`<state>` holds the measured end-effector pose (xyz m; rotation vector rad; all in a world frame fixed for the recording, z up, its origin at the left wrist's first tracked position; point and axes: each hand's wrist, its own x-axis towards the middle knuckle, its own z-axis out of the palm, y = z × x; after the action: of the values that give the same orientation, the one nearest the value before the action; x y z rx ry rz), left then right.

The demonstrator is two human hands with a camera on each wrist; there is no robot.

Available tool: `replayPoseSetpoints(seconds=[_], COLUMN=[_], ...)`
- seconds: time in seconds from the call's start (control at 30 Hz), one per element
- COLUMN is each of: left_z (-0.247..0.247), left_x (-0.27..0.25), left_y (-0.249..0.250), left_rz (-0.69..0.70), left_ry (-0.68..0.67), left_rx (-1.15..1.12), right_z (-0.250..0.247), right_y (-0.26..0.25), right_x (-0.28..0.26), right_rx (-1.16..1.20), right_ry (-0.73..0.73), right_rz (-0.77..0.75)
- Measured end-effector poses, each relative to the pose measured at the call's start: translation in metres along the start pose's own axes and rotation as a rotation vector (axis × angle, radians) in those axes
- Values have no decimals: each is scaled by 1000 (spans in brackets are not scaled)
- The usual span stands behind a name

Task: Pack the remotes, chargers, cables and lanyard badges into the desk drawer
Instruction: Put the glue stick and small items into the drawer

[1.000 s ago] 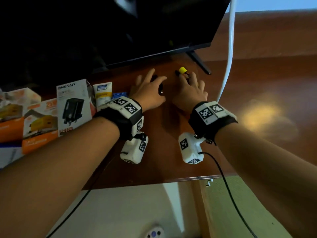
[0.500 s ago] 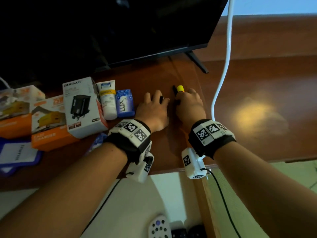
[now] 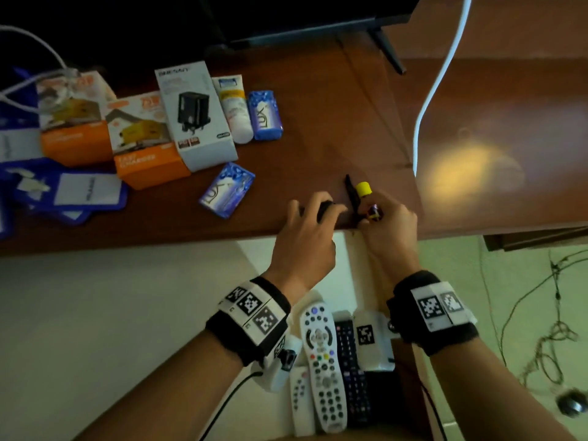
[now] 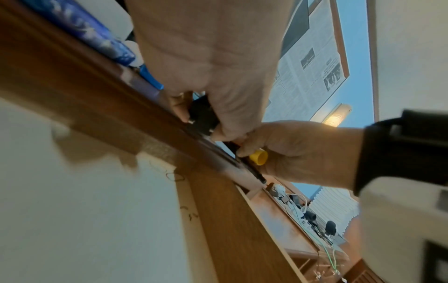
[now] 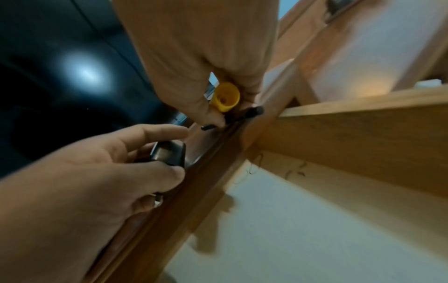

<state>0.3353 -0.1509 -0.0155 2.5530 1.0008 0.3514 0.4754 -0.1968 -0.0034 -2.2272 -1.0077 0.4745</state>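
Observation:
My left hand (image 3: 321, 213) grips a small black charger (image 3: 325, 207) at the desk's front edge; it also shows in the left wrist view (image 4: 202, 116) and the right wrist view (image 5: 168, 153). Just to its right, my right hand (image 3: 369, 210) pinches a yellow-capped item (image 3: 362, 188) together with a thin black stick (image 3: 351, 195); the yellow cap (image 5: 224, 96) and stick (image 5: 244, 114) touch the desk edge. Below, the open drawer (image 3: 410, 370) holds a white remote (image 3: 323, 367), a black remote (image 3: 353, 374) and a small white remote (image 3: 299, 396).
On the desk (image 3: 334, 138) to the left lie a white charger box (image 3: 194, 113), two orange charger boxes (image 3: 149, 151), blue lanyard badges (image 3: 73, 192), two soap packs (image 3: 227, 194) and a tube (image 3: 234, 109). A white cable (image 3: 436, 84) hangs on the right, below a TV (image 3: 302, 20).
Both hands have pulled back from under the TV to the desk's front edge with their items. The view has tilted down, bringing the drawer and remotes into sight.

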Motion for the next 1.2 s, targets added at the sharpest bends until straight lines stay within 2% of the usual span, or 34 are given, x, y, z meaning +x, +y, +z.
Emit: replayPoseSetpoints(seconds=[0.13,0.23,0.3,0.4,0.5,0.77,0.93,1.03,1.2], left_z=[16,37,52,69,80,100,102,100,101], left_x=[-38,-59,-67,-67,-63,-48,-30,-24,-28], left_y=[-3,-8,-12,-19,-24,-32,-29,-27,-28], left_rz=[74,18,-53,-163,-230,-246,-251,-278,-363], left_ry=[42,-55,-160,-288,-322,-335,-373,-395,-353], left_rx=[-118,-209,-246,-250,-234,-138,-68,-89,-201], right_z=[9,12,13,27,46,76,80,77,73], right_y=[26,42,49,61,72,81,85,83,71], right_x=[-55,-88,-101,-106,-97,-57,-54,-58,-71], right_rx=[235,393,412,369,263,55,-77,-177,-409], right_ry=[6,-24,-26,-36,-58,-114,-187,-222,-237], right_rz=[113,185,212,295,342,321,296,247,152])
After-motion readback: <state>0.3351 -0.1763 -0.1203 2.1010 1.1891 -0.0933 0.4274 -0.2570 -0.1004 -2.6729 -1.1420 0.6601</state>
